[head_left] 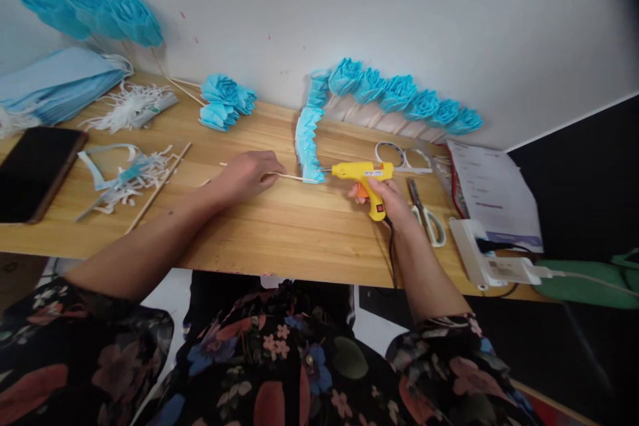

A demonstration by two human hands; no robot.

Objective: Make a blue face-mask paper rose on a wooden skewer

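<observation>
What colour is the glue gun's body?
The glue gun is yellow, best seen in the head view.

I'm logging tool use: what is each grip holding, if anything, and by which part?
The right grip holds the yellow glue gun by its handle. The left grip pinches a thin stick, short of its end at the blue strip.

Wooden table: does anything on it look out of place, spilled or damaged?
The white and blue scraps right of the phone look untidy: they lie tangled, while the blue flowers at the back right form a row. I see no spill or clear damage.
</observation>
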